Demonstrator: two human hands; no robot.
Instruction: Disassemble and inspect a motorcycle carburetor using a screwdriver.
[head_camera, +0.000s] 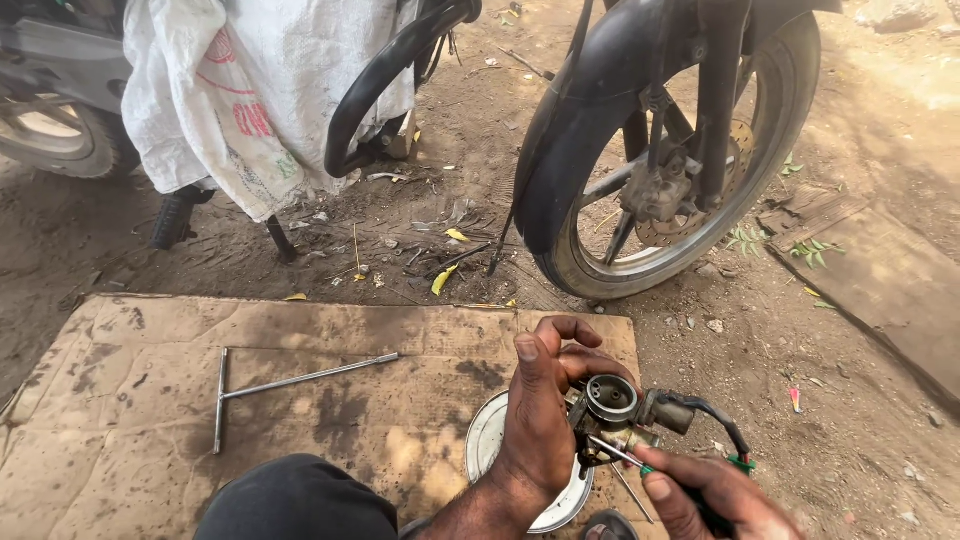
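Left hand (540, 420) is gripping the grimy metal carburettor (615, 405), grip closed round it, above the stained cardboard sheet (300, 400). Right hand (715, 495) is pinching a thin green-handled screwdriver (640, 465) against it. Risk: tip slipping, small parts dropping into dirt.

Brown, oil-stained cardboard (300, 400), a white sack (230, 100) with red print, a black tyre (560, 200), a green-handled screwdriver (640, 465).

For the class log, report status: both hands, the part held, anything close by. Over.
Left hand gripping the carburetor. Right hand holding a screwdriver, tip at its body. Round metal dish underneath on the cardboard; T-handle wrench lies apart.
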